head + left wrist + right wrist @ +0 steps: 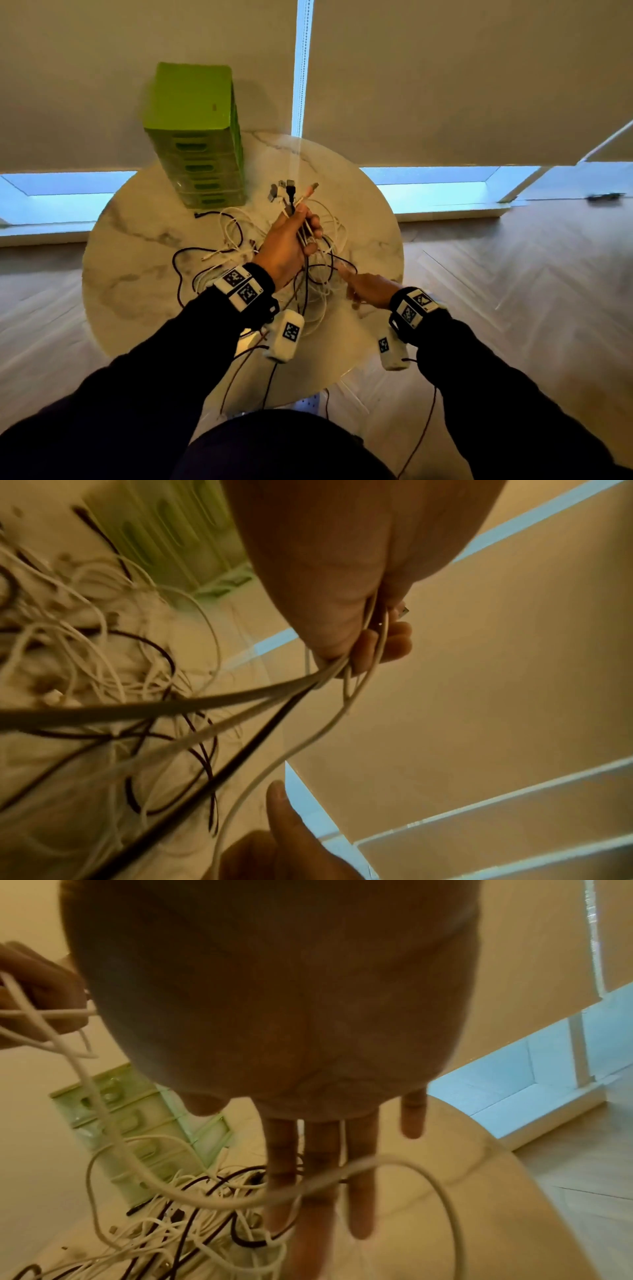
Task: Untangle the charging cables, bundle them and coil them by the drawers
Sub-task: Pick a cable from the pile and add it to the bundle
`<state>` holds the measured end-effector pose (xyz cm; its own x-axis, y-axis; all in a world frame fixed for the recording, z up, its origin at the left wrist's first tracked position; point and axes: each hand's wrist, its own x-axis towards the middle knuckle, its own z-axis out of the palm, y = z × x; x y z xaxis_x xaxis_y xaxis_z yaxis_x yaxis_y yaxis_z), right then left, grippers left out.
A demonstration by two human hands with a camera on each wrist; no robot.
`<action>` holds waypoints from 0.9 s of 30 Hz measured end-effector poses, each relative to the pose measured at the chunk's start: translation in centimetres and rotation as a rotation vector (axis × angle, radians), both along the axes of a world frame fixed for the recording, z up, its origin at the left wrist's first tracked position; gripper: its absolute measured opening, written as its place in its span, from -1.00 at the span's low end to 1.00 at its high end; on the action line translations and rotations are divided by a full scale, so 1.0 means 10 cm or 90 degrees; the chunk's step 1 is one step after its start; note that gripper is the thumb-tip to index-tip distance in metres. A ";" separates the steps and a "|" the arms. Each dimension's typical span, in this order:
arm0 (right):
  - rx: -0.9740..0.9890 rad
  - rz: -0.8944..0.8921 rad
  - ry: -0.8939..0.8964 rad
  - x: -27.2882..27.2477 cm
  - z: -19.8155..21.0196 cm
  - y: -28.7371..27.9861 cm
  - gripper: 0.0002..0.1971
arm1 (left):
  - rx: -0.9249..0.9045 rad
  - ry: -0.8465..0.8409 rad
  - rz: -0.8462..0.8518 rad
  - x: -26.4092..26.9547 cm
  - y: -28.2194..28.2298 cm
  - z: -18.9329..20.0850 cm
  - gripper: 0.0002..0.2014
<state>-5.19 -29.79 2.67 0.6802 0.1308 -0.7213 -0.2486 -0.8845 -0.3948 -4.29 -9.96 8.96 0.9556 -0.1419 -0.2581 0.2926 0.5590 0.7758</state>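
My left hand [294, 236] [359, 637] is raised over the round marble table [137, 274] and grips a bunch of white and black charging cables [299, 205] just below their plugs, which stick up above the fist. The rest of the cables hang down into a tangled pile [239, 253] [192, 1223] on the tabletop. My right hand [363, 284] [322, 1177] is lower and to the right, fingers straight and spread, with one white cable [359, 1167] running across them. The green drawer tower [198, 137] [137, 1131] stands at the table's back left.
The table is small, with wooden floor [513, 274] all around it. A window blind [445, 85] hangs behind, with a bright strip beneath it. Thin dark wires [239, 377] from my wrist cameras dangle below my forearms.
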 end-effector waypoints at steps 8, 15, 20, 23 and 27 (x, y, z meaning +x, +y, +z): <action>0.340 -0.106 -0.167 -0.36 0.22 -0.19 -0.70 | 0.151 -0.039 -0.122 0.02 -0.68 -0.22 -0.78; 0.315 -0.230 -0.310 -0.47 0.47 -0.40 -0.65 | 0.217 -0.050 -0.118 0.11 -0.79 -0.18 -0.66; -0.035 -0.206 -0.195 -0.41 -0.07 -1.06 -0.63 | 0.127 -0.020 -0.091 0.24 -0.65 -0.17 -0.66; -0.200 -0.124 0.003 -0.49 -0.32 -1.20 -0.62 | 0.095 -0.021 -0.111 0.23 -0.59 -0.20 -0.65; -0.017 -0.113 -0.129 -0.47 -0.13 -0.82 -0.27 | 0.097 -0.032 -0.119 0.18 -0.59 -0.20 -0.69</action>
